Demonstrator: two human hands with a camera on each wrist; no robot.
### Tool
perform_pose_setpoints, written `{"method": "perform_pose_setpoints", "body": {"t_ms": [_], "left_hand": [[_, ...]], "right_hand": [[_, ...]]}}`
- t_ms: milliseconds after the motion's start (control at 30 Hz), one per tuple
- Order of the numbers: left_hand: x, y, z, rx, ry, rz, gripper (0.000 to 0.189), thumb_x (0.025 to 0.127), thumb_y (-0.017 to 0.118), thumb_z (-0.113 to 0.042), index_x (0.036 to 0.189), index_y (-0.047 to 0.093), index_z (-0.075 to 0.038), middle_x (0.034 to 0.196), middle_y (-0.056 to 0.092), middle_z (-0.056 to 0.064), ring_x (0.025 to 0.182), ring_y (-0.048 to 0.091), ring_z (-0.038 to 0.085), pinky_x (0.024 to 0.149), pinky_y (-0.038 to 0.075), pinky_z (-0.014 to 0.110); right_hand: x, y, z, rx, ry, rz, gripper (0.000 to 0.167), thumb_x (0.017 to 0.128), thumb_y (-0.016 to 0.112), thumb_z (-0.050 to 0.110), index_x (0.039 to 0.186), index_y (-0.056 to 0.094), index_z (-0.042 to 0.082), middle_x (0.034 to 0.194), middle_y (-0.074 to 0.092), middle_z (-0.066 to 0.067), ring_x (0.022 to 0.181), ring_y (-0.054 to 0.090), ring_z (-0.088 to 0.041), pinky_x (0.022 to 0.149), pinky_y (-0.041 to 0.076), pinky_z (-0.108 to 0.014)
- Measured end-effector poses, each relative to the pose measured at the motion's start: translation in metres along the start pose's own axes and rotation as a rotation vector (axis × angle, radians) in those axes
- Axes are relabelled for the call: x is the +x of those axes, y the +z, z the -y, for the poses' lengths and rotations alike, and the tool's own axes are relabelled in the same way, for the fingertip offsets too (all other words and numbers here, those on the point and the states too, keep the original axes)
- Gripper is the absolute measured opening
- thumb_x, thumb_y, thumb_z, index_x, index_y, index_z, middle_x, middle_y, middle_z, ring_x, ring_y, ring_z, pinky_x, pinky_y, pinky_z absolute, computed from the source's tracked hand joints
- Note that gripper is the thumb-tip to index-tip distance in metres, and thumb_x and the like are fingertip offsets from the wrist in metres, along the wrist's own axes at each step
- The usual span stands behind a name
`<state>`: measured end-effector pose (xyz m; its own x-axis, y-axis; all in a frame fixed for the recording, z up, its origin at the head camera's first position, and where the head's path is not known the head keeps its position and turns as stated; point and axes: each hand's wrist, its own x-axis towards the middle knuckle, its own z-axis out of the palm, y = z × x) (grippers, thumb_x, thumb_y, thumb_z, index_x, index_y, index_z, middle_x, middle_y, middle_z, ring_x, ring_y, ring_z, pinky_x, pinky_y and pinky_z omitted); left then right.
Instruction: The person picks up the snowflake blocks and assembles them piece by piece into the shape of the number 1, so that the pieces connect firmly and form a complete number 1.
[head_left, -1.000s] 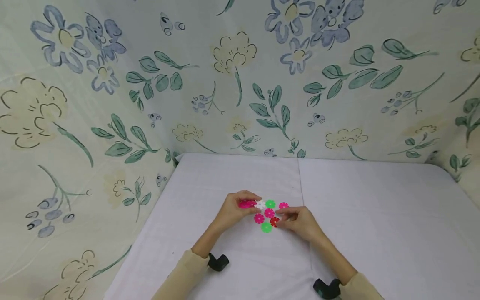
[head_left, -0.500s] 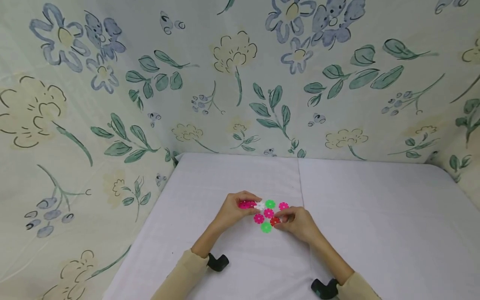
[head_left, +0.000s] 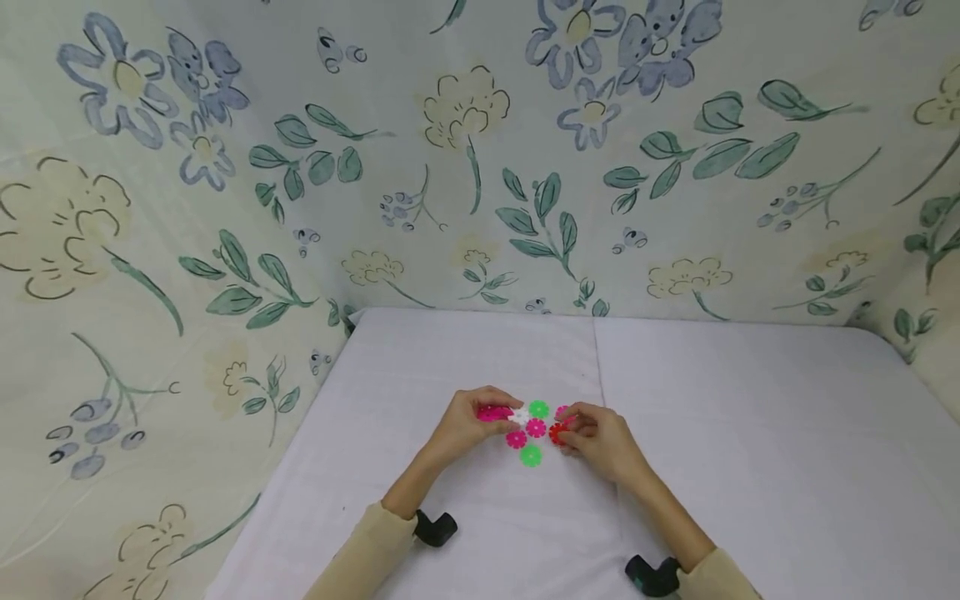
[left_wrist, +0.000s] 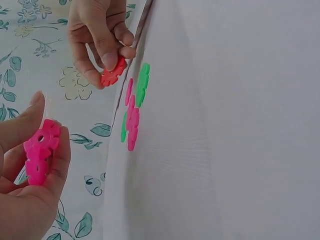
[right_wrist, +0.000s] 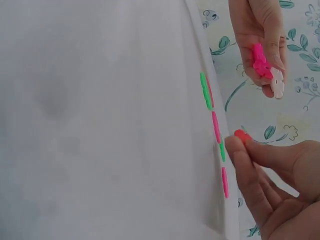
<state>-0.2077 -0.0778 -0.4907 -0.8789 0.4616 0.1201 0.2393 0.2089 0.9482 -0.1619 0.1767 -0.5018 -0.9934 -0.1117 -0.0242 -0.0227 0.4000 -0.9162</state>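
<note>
My left hand (head_left: 467, 423) grips a short chain of pink flower-shaped discs (left_wrist: 42, 145) with a white flower disc (right_wrist: 277, 84) at its end. The white one points right, toward the other hand. Between thumb and fingers, my right hand (head_left: 606, 442) pinches a red flower disc (head_left: 556, 434), raised above the cloth in the left wrist view. In the right wrist view, fingertips cover most of that red disc (right_wrist: 243, 135). A gap separates the red disc from the white one.
Loose flower discs lie flat on the white-covered table (head_left: 750, 433): a green disc (head_left: 538, 409), a pink disc (head_left: 536, 427), another pink disc (head_left: 516, 439) and a second green disc (head_left: 531, 456). One more pink disc (head_left: 562, 412) is partly hidden behind the right hand. Floral cloth (head_left: 450, 208) hangs behind.
My right hand has picked up the red disc from among the loose ones and moved it slightly right and away from me. The left hand keeps its hold on the chain, nearly still.
</note>
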Motion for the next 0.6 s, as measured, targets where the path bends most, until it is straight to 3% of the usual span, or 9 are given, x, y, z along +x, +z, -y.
{"method": "perform_pose_setpoints", "body": {"t_ms": [133,367,600], "left_hand": [[0.001,-0.001,-0.002,-0.001,0.015,0.002,0.031,0.087,0.085,-0.018,0.117,0.079,-0.012,0.115,0.076,0.0,0.114,0.065,0.016,0.092,0.056,0.023],[0.004,0.0,-0.009,0.021,0.016,0.005,0.027,0.088,0.084,-0.021,0.114,0.081,-0.017,0.115,0.075,-0.001,0.114,0.064,0.018,0.086,0.059,0.023],[0.004,0.001,-0.014,0.021,0.023,0.015,0.026,0.087,0.085,-0.019,0.113,0.081,-0.018,0.116,0.075,0.001,0.115,0.064,0.019,0.087,0.058,0.023]], "right_hand": [[0.0,-0.005,0.003,0.076,-0.05,-0.032,0.023,0.09,0.079,0.005,0.112,0.076,0.0,0.097,0.073,-0.017,0.079,0.078,-0.022,0.071,0.063,-0.026],[-0.001,-0.006,0.01,0.252,-0.183,-0.042,0.028,0.092,0.076,0.003,0.118,0.073,-0.007,0.105,0.074,-0.029,0.083,0.08,-0.022,0.076,0.063,-0.029],[-0.002,0.0,0.016,0.257,-0.274,-0.081,0.025,0.092,0.076,0.002,0.115,0.074,-0.007,0.105,0.075,-0.029,0.082,0.08,-0.021,0.074,0.063,-0.029]]}}
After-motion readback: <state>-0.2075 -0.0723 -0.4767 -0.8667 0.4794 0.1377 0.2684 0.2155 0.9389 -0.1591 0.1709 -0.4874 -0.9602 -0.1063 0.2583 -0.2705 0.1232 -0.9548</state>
